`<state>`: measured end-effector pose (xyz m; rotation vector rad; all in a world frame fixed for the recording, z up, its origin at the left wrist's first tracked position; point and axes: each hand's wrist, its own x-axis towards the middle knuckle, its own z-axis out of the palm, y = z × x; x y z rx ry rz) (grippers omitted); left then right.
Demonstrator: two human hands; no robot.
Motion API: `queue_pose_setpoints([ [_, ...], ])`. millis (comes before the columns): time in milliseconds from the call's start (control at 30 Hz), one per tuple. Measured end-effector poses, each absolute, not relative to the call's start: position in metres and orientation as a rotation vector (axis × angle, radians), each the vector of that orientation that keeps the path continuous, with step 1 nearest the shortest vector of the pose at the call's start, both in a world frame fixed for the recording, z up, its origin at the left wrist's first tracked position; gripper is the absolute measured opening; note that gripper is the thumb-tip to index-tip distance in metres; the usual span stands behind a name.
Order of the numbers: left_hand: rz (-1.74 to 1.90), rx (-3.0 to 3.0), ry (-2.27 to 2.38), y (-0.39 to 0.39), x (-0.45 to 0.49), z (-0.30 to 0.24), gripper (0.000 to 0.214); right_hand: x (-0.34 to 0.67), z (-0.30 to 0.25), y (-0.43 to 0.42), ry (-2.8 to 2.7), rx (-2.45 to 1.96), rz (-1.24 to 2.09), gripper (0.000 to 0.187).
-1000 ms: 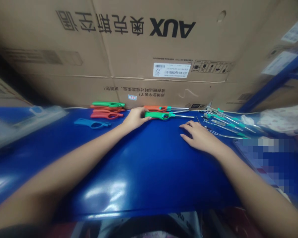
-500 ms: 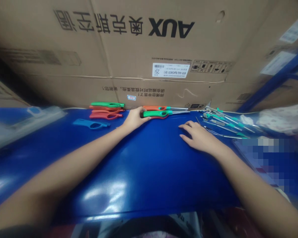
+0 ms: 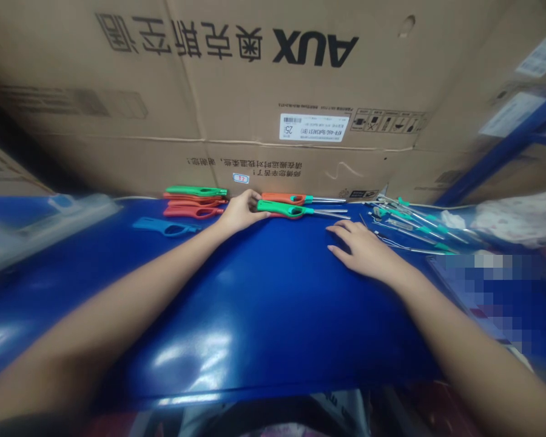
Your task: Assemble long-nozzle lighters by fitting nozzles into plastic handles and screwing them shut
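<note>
At the back of the table, my left hand (image 3: 242, 211) has thumb and fingers around the butt end of a green gas lighter (image 3: 279, 208) with a long metal tube. That lighter lies over a red one, mostly hidden beneath it. Just behind is an orange gas lighter (image 3: 282, 198) with its metal tube pointing right. My right hand (image 3: 361, 246) rests palm down with fingers apart and nothing in it. To its right lies a loose bunch of metal tubes with green parts and wires (image 3: 418, 224).
Left of my left hand lie stacked red lighter handles (image 3: 191, 210), a green handle (image 3: 195, 190) and a blue handle (image 3: 166, 227). A big cardboard box (image 3: 236, 109) walls off the back of the blue table (image 3: 264, 315). Clear plastic (image 3: 77, 215) lies left, white cloth (image 3: 519, 215) right.
My left hand has shifted slightly left and toward me. The green lighter has moved a little left and turned, its tube now angled apart from the red one's. My right hand is almost still.
</note>
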<state>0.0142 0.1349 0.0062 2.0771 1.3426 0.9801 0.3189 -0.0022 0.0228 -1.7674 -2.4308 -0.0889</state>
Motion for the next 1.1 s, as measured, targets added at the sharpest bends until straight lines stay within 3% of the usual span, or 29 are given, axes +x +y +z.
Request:
queue_pose_setpoints([
  [367,1.035,2.062,1.313,0.134,0.016,0.003,0.040,0.308,0.005,0.028,-2.302,-1.834,-0.163,0.063],
  [633,1.047,2.089,1.303,0.134,0.016,-0.002,0.039,0.301,0.004,0.053,-2.214,-1.815,-0.249,0.052],
  [1100,1.078,2.149,1.309,0.129,0.018,-0.003,0.034,0.303,-0.007,0.055,-2.146,-1.740,-0.257,0.049],
])
